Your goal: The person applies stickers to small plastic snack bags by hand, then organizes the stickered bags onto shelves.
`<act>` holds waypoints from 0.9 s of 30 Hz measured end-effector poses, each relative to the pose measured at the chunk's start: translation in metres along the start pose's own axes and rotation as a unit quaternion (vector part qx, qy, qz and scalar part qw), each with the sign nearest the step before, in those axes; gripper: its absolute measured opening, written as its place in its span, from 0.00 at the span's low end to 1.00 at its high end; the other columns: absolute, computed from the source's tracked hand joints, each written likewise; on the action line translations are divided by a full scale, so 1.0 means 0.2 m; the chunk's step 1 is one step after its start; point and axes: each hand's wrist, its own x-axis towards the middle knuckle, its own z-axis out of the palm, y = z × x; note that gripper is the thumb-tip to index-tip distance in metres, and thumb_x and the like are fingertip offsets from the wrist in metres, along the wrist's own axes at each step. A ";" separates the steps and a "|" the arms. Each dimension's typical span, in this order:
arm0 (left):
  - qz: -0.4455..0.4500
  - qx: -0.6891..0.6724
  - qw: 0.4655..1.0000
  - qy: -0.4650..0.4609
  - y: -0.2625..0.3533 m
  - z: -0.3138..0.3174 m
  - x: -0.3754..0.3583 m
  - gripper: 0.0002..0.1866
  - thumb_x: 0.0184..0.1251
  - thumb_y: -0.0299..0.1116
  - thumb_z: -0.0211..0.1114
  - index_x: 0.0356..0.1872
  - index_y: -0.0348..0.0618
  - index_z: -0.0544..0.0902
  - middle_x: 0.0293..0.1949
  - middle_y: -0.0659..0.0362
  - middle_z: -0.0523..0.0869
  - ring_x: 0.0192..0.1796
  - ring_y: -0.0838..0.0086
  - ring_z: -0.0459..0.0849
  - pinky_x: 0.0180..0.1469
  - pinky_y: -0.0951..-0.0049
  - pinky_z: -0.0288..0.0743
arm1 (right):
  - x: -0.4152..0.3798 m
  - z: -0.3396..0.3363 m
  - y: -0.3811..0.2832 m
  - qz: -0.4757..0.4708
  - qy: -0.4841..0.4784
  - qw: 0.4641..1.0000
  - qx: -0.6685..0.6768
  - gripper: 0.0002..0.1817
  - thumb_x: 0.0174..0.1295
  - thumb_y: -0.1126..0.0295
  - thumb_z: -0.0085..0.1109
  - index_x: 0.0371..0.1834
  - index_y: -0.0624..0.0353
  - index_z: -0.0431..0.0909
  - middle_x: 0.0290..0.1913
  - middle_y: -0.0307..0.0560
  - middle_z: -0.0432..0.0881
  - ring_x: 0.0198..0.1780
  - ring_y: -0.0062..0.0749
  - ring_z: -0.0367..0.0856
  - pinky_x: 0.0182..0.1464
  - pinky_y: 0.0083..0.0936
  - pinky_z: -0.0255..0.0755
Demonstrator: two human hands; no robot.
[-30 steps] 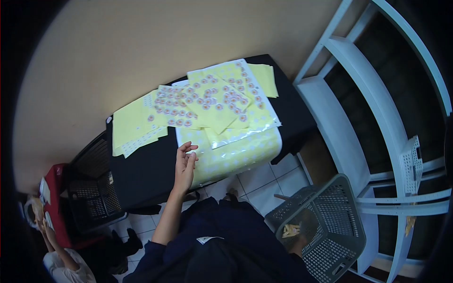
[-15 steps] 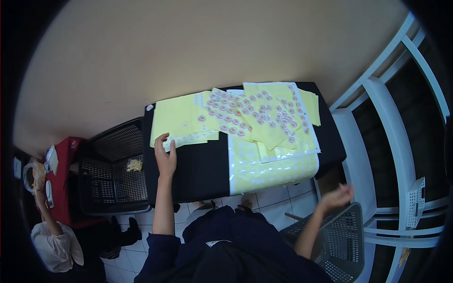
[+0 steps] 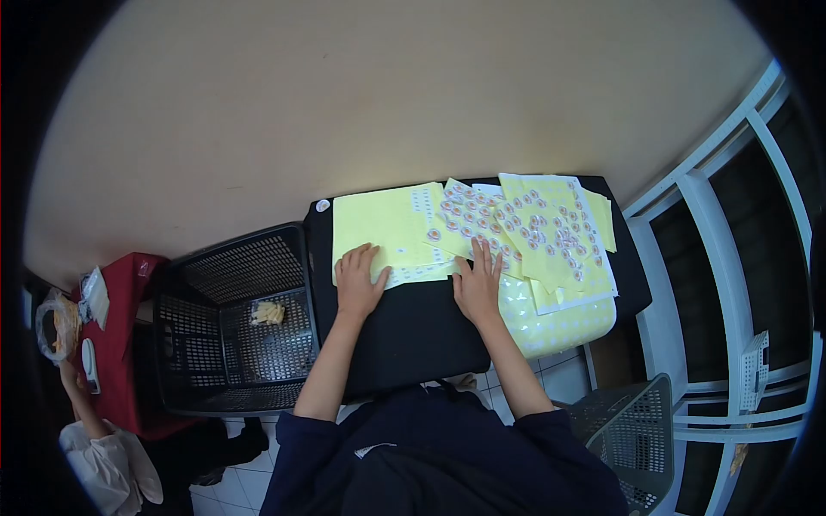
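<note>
Just right of black crate [image 3: 189, 344], on surface [image 3: 413, 335]: yellow paper sheets [image 3: 379, 219]. Probably light, floppy, easily creased; best taken by crate-side edge. With left grip [image 3: 356, 277] relaxed and spread, resting on sheets. Farther from crate: right grip [image 3: 477, 279] at round-sticker sheet [image 3: 473, 211], thumb parted, likewise clasping nothing visible.

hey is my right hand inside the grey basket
No, your right hand is at the edge of the yellow sheets on the black table, apart from the grey basket.

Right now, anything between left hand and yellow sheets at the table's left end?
Nothing visible: the left hand is over the near edge of the yellow sheets; the right hand is off to the side.
</note>
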 end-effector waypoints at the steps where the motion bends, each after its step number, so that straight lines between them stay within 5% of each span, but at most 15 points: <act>1: -0.001 0.000 1.000 -0.001 0.00 -0.01 0.00 0.23 0.49 0.40 0.63 0.47 0.43 0.73 0.49 0.55 0.73 0.55 0.63 0.67 0.56 0.62 0.56 | 0.00 0.01 -0.01 0.009 -0.002 1.000 -0.016 0.17 0.53 0.69 0.53 0.47 0.60 0.73 0.63 0.58 0.55 0.68 0.50 0.44 0.65 0.53 0.34; 15: -0.033 0.043 0.998 -0.018 0.03 -0.01 0.01 0.27 0.48 0.46 0.62 0.49 0.43 0.72 0.56 0.53 0.69 0.62 0.60 0.60 0.64 0.60 0.48 | 0.14 -0.03 0.07 0.002 0.004 1.000 -0.005 0.28 0.53 0.65 0.53 0.58 0.63 0.61 0.64 0.60 0.50 0.66 0.54 0.45 0.64 0.52 0.35; 19: -0.009 0.062 0.998 -0.001 0.05 -0.04 -0.01 0.27 0.49 0.45 0.61 0.51 0.43 0.71 0.56 0.53 0.69 0.62 0.61 0.61 0.64 0.60 0.48 | 0.16 -0.13 0.01 0.076 0.081 0.993 -0.045 0.34 0.49 0.67 0.57 0.61 0.62 0.58 0.56 0.59 0.55 0.56 0.52 0.52 0.58 0.43 0.46; 21: 0.006 0.044 0.999 -0.024 0.05 -0.03 -0.01 0.27 0.50 0.44 0.61 0.52 0.44 0.70 0.56 0.53 0.69 0.62 0.62 0.61 0.64 0.60 0.48 | 0.16 -0.17 0.00 0.151 0.013 0.988 0.007 0.34 0.49 0.68 0.56 0.62 0.63 0.56 0.54 0.58 0.60 0.54 0.48 0.58 0.57 0.42 0.48; 27: 0.039 0.039 0.996 -0.065 0.05 -0.02 0.00 0.26 0.55 0.43 0.57 0.55 0.45 0.68 0.57 0.53 0.67 0.62 0.62 0.62 0.63 0.61 0.50 | 0.14 -0.03 0.04 0.118 -0.031 0.976 0.178 0.39 0.50 0.70 0.57 0.65 0.63 0.49 0.46 0.54 0.67 0.48 0.45 0.66 0.52 0.40 0.58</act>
